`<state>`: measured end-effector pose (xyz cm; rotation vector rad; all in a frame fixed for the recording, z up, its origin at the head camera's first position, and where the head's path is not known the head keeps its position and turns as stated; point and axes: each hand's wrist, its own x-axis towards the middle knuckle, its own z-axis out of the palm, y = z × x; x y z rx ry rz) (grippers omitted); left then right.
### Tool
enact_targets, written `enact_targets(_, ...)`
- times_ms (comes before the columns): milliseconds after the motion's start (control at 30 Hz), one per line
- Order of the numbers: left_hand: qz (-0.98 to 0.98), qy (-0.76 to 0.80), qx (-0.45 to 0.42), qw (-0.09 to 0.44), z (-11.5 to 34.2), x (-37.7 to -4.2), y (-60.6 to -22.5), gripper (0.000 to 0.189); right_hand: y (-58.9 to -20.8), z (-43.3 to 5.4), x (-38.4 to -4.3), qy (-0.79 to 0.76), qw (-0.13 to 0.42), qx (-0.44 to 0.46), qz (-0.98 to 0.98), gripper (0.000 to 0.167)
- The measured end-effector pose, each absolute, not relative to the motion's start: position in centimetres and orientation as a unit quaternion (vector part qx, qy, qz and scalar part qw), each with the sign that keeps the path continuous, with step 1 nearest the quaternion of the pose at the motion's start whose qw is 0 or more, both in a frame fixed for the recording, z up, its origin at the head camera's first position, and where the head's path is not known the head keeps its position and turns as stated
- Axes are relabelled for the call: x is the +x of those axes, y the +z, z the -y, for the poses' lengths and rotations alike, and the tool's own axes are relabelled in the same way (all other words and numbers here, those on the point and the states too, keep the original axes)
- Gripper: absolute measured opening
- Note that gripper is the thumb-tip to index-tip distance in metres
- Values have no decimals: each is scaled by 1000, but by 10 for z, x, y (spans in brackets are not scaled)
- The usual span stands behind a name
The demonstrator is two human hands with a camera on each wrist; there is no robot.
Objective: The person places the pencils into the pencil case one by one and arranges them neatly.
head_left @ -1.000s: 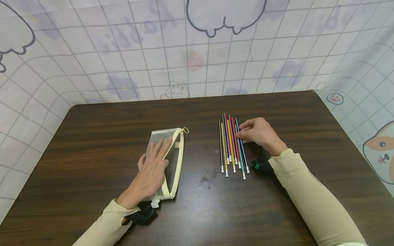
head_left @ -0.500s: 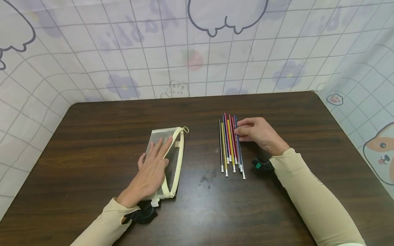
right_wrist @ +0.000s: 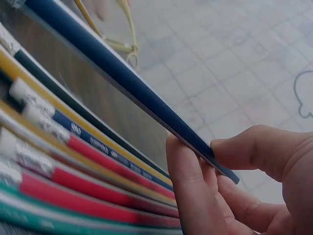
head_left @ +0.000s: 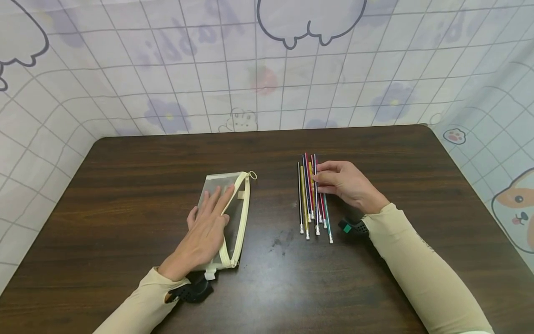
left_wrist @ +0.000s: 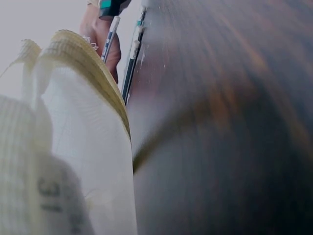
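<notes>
Flat on a see-through pencil case [head_left: 243, 222] with a cream zipper, my left hand [head_left: 204, 234] rests with its fingers spread. The zipper is open along the right side. My right hand [head_left: 349, 184] pinches a dark blue pencil [right_wrist: 122, 76] between thumb and fingers near its unerasered end. In the right wrist view this pencil is raised above the row of other pencils [right_wrist: 105, 152], which are red, yellow, green and dark, with white erasers. From the head, the held pencil overlaps the row. The left wrist view shows the case's side [left_wrist: 93, 137] close up, the right hand beyond it.
A dark wooden table [head_left: 137, 199] carries everything, its far edge against a white gridded cloth [head_left: 192, 74] with cartoon prints. Dark smudges [head_left: 277, 242] mark the tabletop between case and pencils. Each wrist wears a black camera strap [head_left: 354, 227].
My right hand has taken the blue pencil from the right side of the row and moved it left, over the other pencils. My left hand has stayed on the case.
</notes>
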<state>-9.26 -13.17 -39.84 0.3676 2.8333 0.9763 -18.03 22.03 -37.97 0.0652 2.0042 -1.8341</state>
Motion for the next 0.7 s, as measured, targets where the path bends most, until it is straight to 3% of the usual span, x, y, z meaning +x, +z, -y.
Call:
enact_targets(467, -935, 326, 127, 63, 133, -93, -398, 63, -381, -191, -169, -695, 215, 17, -686, 25)
enact_targets(700, -934, 327, 126, 64, 134, -93, -398, 62, -380, -168, -161, -712, 223, 12, -666, 28)
